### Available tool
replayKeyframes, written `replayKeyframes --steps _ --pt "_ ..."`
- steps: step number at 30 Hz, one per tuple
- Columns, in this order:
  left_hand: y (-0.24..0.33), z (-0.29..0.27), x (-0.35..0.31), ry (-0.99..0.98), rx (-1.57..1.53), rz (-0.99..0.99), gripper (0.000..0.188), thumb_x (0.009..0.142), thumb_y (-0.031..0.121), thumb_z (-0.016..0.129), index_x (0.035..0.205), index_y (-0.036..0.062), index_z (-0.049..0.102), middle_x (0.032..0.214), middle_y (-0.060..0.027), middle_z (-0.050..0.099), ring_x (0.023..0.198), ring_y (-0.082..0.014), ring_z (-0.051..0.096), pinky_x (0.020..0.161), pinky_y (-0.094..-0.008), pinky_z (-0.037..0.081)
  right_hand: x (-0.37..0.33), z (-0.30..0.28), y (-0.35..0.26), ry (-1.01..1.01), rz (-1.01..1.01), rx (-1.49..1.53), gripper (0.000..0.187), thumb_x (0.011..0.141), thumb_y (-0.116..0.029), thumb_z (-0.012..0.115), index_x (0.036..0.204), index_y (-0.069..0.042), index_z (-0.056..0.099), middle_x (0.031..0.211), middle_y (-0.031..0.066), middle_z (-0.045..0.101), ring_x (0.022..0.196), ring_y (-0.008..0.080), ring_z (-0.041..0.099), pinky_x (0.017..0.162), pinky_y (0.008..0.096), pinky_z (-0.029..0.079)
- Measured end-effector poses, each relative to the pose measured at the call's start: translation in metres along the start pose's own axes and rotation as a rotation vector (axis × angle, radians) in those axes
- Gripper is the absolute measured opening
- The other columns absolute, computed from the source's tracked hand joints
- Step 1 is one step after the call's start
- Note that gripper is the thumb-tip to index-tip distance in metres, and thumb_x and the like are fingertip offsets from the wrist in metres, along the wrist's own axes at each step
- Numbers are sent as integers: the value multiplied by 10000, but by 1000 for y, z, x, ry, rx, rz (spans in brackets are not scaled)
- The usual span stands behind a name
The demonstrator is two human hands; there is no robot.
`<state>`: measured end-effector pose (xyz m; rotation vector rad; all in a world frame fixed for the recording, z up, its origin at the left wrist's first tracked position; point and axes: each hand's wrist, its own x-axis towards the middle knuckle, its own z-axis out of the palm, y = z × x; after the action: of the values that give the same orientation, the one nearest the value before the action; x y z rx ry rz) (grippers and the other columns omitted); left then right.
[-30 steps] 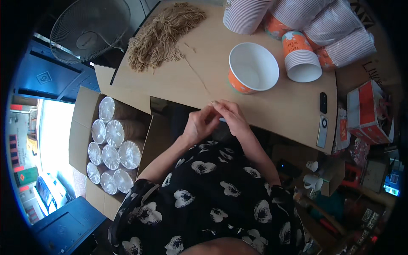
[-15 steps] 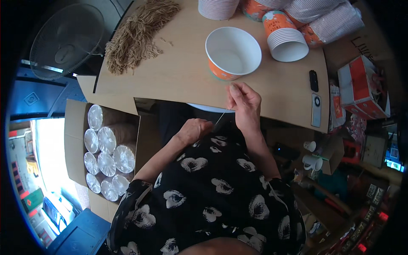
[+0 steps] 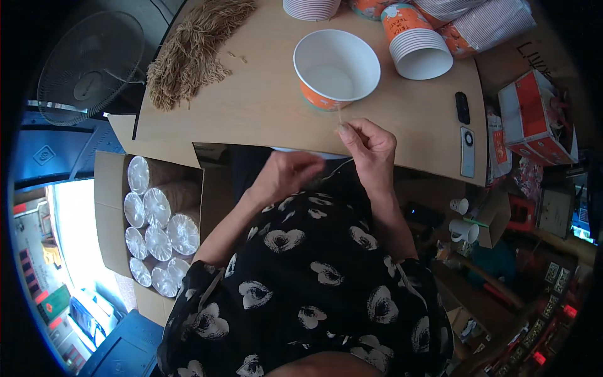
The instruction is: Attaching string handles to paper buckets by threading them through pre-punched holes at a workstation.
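Observation:
My right hand (image 3: 375, 149) is closed at the desk's near edge, thumb and forefinger pinching a thin, pale string (image 3: 340, 116). A short end sticks up from the pinch; the other end trails below the hand toward my lap. Left of it, over my lap, my left hand (image 3: 279, 177) is smeared by motion, so whether its fingers hold anything cannot be made out. Just beyond my right hand, a white paper tub (image 3: 333, 70) with an orange printed outside stands upright on the desk. A heap of tan strings (image 3: 191, 56) lies at the far left of the desk.
Stacked paper tubs (image 3: 421, 53) lie at the far right, some in clear wrap. A black object (image 3: 462, 108) and a silver-grey device (image 3: 467, 152) rest by the right edge. At left stand a carton (image 3: 112, 213) of wrapped stacks and a fan (image 3: 88, 85).
My left hand has moved up and toward the desk, blurring. My right hand has shifted slightly right, and a string end now shows above its pinch.

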<state>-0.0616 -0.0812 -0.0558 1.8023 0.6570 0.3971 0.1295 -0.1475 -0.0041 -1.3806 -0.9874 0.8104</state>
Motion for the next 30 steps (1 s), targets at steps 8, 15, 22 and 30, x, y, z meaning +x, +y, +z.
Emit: replayKeyframes --steps 8,15,22,30 --pt "39 -12 36 12 -757 -195 326 931 237 734 1182 31 706 1000 -30 730 855 -83 632 749 -205 477 -10 2 -6 -104 -76 -61 142 953 -85 668 888 41 666 682 -19 585 623 28 489 552 226 400" --pt "29 0 41 146 -923 -222 266 934 206 724 1122 19 742 888 -8 718 758 -61 590 719 -228 497 -22 -9 11 -101 -13 -77 123 947 -74 672 880 28 661 673 -43 562 605 21 463 546 204 376" --pt "41 7 56 122 -562 -4 203 926 176 723 1070 40 765 897 -29 711 746 -94 611 698 -241 510 -29 -25 19 87 20 75 75 932 -44 681 923 30 681 700 -64 572 618 5 466 562 173 372" --pt "63 6 105 515 850 579 205 787 236 739 955 120 719 888 -22 682 913 -214 628 742 -339 541 -35 -60 16 308 91 216 95 957 -99 677 937 -7 658 738 -75 541 628 4 427 552 167 327"
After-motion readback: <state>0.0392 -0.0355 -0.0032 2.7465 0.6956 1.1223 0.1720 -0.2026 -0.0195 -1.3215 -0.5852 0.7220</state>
